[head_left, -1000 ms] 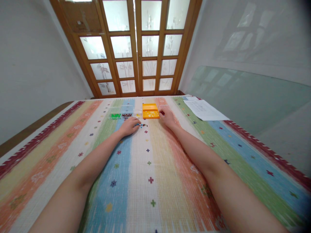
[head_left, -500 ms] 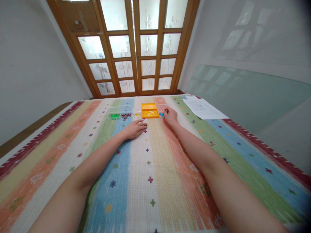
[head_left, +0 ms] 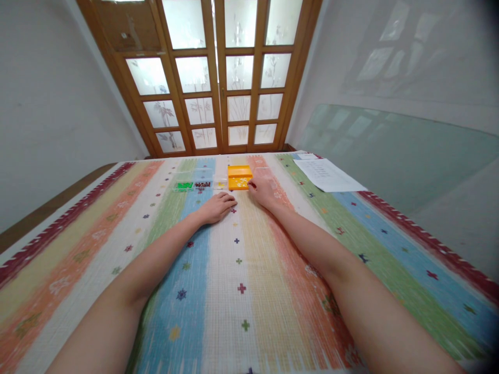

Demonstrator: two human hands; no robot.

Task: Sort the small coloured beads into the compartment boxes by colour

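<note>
Near the far end of the table an orange box (head_left: 239, 171) stands open, with several small white pieces (head_left: 237, 182) in its front part. At its right edge is my right hand (head_left: 262, 192), thumb and finger pinched together; what they hold, if anything, is too small to make out. My left hand (head_left: 218, 208) rests on the cloth just in front of the boxes, fingers stretched out and holding nothing. To the left of the orange box are clear boxes with green pieces (head_left: 184, 186), dark red-brown pieces (head_left: 202, 185) and a few yellow pieces (head_left: 220, 185).
A striped tablecloth (head_left: 237, 311) covers the table. Sheets of paper (head_left: 325, 174) lie at the far right. Beyond the table stand wooden doors with glass panes (head_left: 237, 83), and a pale green glass panel (head_left: 390, 150) leans at the right wall.
My right hand has moved left, from the blue pieces to the right edge of the orange box, and now hides the blue pieces. My left hand has hardly moved.
</note>
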